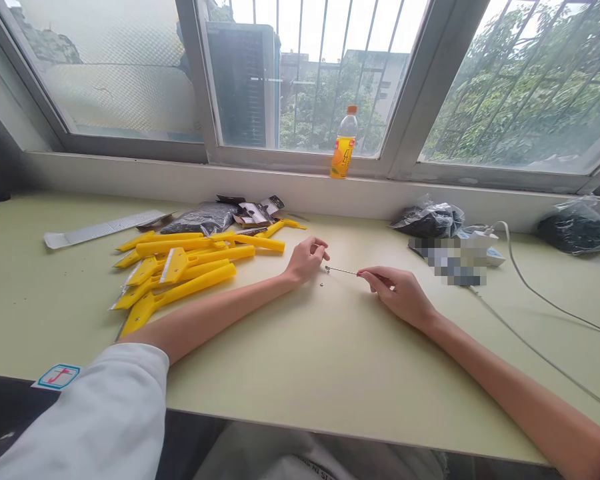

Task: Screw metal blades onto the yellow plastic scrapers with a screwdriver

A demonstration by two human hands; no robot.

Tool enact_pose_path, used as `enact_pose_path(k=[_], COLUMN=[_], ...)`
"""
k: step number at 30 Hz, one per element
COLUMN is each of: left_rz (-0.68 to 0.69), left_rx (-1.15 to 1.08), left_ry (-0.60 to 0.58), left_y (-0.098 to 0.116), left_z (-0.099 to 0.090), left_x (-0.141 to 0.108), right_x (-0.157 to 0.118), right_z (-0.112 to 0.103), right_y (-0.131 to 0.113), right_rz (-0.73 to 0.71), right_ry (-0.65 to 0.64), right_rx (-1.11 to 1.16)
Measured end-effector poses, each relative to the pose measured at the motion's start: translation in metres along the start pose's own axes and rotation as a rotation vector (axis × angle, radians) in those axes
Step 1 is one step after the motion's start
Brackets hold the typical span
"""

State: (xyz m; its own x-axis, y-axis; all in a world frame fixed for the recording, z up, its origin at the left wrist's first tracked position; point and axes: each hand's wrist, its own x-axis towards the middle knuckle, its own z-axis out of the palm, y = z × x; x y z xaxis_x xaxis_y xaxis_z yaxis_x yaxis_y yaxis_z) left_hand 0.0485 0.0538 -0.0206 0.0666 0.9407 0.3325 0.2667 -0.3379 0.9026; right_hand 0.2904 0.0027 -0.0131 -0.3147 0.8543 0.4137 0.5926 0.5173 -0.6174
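Pale tabletop [280, 373] beneath windows [305, 127]: the right hand [403, 293] pinches a slim tool [344, 271], a tiny metal piece [327, 269] at its tip; left hand [306, 260] beside it, fingers parted. Steadiness should help.

The table [290, 373] has a pale yellow-green colour. On the left, the scrapers [177, 265] are bright yellow. In the middle, the thin tool [344, 271] is silver-grey, with red at its right end. The near left sleeve [95, 413] is plain white; beside it, a white sticker [57, 377] carries a blue border and a red sign. At far, the bottle [343, 150] shows an orange cap and a yellow label, and the window frame [405, 87] is grey.
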Motion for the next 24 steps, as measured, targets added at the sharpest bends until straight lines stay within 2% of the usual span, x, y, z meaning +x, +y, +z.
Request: enact_pose_path(k=[24], left_rz=[-0.021], left_rx=[0.05], left_ry=[-0.009], left_y=[-0.0023], left_z=[0.0011], left_x=[0.0034], right_x=[-0.0002], right_z=[0.0029], right_y=[-0.0009], right_rz=[-0.001], right_ry=[0.066], right_rx=[0.036])
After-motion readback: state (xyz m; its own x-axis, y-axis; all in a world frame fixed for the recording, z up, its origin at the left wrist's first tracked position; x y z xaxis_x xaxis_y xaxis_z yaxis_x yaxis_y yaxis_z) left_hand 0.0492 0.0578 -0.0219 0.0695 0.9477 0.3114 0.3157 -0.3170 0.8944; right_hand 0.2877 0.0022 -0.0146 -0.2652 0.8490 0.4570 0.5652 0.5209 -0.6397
